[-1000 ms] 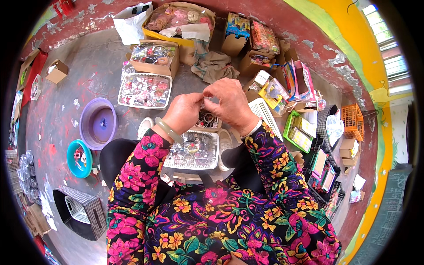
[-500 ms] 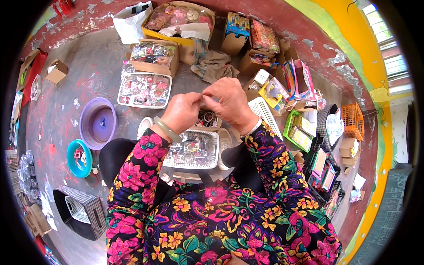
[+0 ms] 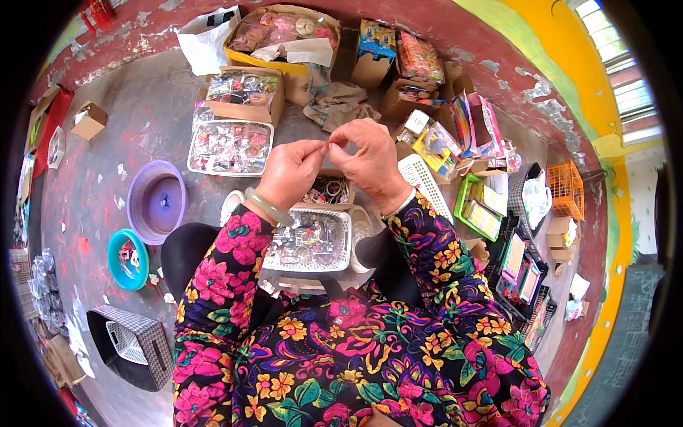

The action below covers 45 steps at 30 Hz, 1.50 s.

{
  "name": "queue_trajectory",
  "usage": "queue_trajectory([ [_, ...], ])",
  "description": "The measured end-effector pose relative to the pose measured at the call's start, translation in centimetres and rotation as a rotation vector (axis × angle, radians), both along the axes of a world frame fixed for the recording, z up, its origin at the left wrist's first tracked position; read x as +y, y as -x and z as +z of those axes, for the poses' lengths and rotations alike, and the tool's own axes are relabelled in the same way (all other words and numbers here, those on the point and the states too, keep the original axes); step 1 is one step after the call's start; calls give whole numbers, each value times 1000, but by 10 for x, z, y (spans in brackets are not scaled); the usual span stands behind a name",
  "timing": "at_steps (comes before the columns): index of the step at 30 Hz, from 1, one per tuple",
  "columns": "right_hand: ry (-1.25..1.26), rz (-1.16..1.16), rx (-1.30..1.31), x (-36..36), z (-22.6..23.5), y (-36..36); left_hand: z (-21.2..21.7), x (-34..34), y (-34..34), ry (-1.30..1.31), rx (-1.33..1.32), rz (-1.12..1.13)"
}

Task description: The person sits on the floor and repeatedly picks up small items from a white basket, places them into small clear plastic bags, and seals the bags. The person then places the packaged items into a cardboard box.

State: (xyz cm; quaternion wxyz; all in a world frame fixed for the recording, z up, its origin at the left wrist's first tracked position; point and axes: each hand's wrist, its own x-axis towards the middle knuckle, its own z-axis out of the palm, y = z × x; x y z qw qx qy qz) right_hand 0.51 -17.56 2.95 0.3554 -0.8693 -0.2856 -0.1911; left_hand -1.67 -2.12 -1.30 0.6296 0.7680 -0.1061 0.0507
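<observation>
My left hand (image 3: 288, 173) and my right hand (image 3: 370, 162) meet fingertip to fingertip in front of me, both closed in a pinch. Whatever lies between the fingertips is too small to make out; a speck of red shows there. Below them, between my feet, a white plastic basket (image 3: 346, 242) holds many small clear-wrapped pieces. Just beyond it, partly hidden by my hands, sits a small cardboard box (image 3: 340, 206) of dark and coloured bands. A pale bangle (image 3: 269, 207) circles my left wrist.
Beyond my left hand stand a white basket (image 3: 191, 158) of packaged pieces and a cardboard box (image 3: 245, 110). A purple basin (image 3: 135, 203) and a turquoise basin (image 3: 114, 263) rest on the floor at left. At right are a green basket (image 3: 484, 229) and an orange crate (image 3: 566, 192).
My hands have shifted slightly, and the fingers of my right hand are a little more raised and curled. The pinch at the fingertips continues.
</observation>
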Motion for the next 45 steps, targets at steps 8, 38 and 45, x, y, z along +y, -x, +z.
queue_trajectory([
  [8, -262, -73, 281, -5, -2, 2, 4, -3, -2, -13, -45, -22],
  [38, -118, -1269, 965, -362, -189, 345, -32, -7, -22, 369, 434, -245],
  [45, 423, -963, 824, -393, -230, 373, -46, -10, -25, 353, 444, -273],
])
